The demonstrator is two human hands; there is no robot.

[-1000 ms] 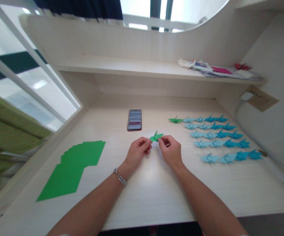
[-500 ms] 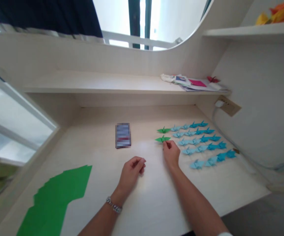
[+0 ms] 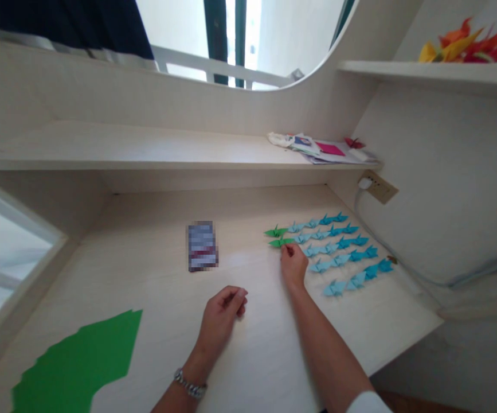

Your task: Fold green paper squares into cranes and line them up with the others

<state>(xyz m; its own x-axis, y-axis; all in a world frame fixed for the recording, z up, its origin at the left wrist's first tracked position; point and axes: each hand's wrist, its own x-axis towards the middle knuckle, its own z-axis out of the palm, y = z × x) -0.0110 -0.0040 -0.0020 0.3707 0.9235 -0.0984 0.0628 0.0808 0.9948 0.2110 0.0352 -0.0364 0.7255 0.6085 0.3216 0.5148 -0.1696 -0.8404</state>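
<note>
My right hand (image 3: 294, 267) is closed in a pinch at the near side of a green paper crane (image 3: 280, 243) on the desk. The crane's right tip meets the light blue crane (image 3: 303, 238) at the left end of the second row. Just behind it, another green paper crane (image 3: 276, 232) stands at the left end of the back row. My left hand (image 3: 223, 312), with a chain bracelet on its wrist, rests over the desk left of the right hand. Its fingers are curled in and nothing shows between them.
Several rows of light and darker blue paper cranes (image 3: 346, 244) fill the desk's right side. A blurred-out rectangular item (image 3: 202, 246) lies mid-desk. Green paper sheets (image 3: 80, 355) fan out at front left. A cable (image 3: 407, 269) runs down the right wall beneath a socket (image 3: 379, 186).
The right hand has shifted the front green crane back and right, closing the gap to the second row's light blue crane. My view has turned slightly right. The left hand keeps its curled pose.
</note>
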